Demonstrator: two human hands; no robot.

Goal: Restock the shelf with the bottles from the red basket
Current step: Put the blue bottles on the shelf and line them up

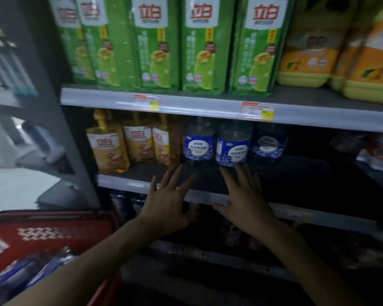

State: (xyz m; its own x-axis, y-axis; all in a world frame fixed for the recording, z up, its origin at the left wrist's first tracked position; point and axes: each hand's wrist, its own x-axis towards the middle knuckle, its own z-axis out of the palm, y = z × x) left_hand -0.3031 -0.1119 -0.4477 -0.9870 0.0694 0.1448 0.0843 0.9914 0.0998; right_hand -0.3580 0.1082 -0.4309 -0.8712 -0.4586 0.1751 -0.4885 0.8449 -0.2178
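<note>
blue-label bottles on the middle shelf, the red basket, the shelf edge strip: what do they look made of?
Blue-label bottles: likely clear glossy plastic; the upper body is see-through above a printed wrap label.
Red basket: probably moulded plastic; solid colour, lattice perforations in the wall.
Shelf edge strip: pale, smooth, faintly shiny, holding price tags; plastic or coated metal, blur leaves it open.

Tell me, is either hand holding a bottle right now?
No, the left hand and right hand are both open and empty before the blue-labelled bottles.

Left hand (pixel 167 200) and right hand (pixel 244 195) reach forward (fingers spread, palms down), empty.
</note>
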